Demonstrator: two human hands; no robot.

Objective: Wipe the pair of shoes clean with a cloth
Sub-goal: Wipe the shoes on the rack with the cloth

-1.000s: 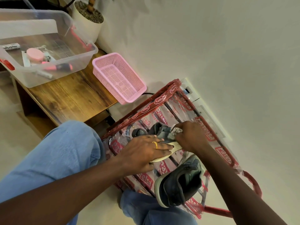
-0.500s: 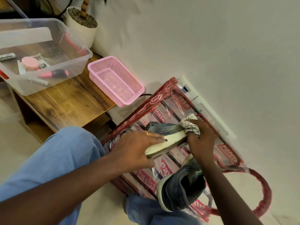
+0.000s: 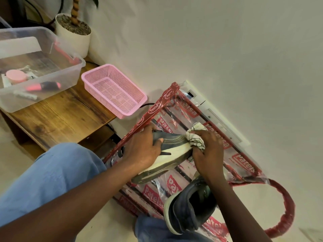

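A person's left hand (image 3: 141,151) grips a grey, white-soled sneaker (image 3: 174,149) over a clear, red-printed plastic bag (image 3: 183,182) as the right hand (image 3: 209,151) clutches a crumpled white patterned cloth (image 3: 194,139) against it, the second sneaker (image 3: 188,205) lying on the bag.

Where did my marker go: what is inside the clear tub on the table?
Inside the clear tub lie a round pink case, a red-and-black pen-like tool and a grey stick. A white panel hides whatever lies behind it.
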